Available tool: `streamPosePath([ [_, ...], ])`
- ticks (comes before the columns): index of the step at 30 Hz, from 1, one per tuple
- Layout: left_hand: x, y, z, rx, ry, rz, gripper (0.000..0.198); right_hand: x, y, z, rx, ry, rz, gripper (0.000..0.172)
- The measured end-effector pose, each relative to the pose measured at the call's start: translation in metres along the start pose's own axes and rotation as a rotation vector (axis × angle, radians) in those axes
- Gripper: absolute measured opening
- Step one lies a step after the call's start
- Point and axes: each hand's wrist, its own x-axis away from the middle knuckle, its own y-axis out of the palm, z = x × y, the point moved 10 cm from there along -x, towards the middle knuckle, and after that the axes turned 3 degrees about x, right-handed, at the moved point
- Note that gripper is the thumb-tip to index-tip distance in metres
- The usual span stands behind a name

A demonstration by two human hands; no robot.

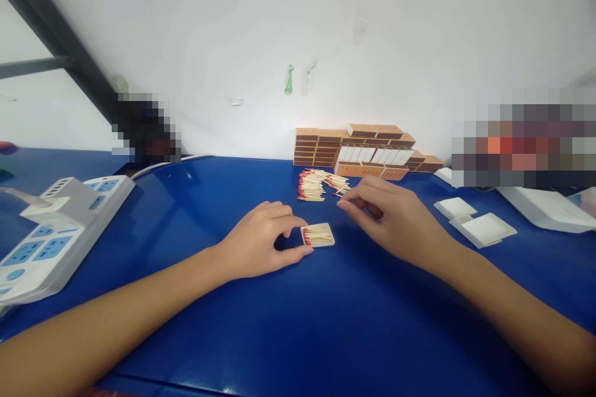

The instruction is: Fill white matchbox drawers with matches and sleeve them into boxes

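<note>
My left hand holds a small white matchbox tray by its left end, thumb at the near side and forefinger at the far side. Red-headed matchsticks lie side by side in that tray, heads to the left. To the right of it, my right hand is closed in a pinch, with a matchstick or two showing at the fingertips. Just beyond is a loose pile of matches on the blue table, its right end partly hidden by my right hand.
Stacked brown matchboxes stand against the wall, with white trays among them. Other white trays lie at the right, near a white device. A power strip with a plugged-in cable occupies the left side.
</note>
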Motion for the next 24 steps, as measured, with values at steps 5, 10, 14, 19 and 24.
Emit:
streamPosePath([
  [5, 0.001, -0.004, -0.003, -0.011, -0.022, 0.041, 0.029, 0.002, 0.007, 0.021, 0.095, 0.041, -0.012, 0.019],
  [10, 0.002, 0.004, -0.006, -0.008, -0.072, -0.036, 0.028, 0.005, 0.011, 0.05, 0.12, 0.141, 0.005, 0.018],
  [14, 0.002, 0.006, -0.006, -0.005, -0.074, -0.05, 0.03, 0.004, 0.02, 0.054, 0.127, 0.123, -0.021, 0.026],
  [19, 0.002, 0.009, -0.006, 0.007, -0.077, -0.068, 0.028, -0.001, 0.032, 0.056, 0.124, 0.051, -0.065, 0.023],
  [24, 0.001, 0.01, -0.006, 0.016, -0.082, -0.072, 0.027, -0.004, 0.032, 0.065, 0.089, 0.061, -0.04, 0.013],
])
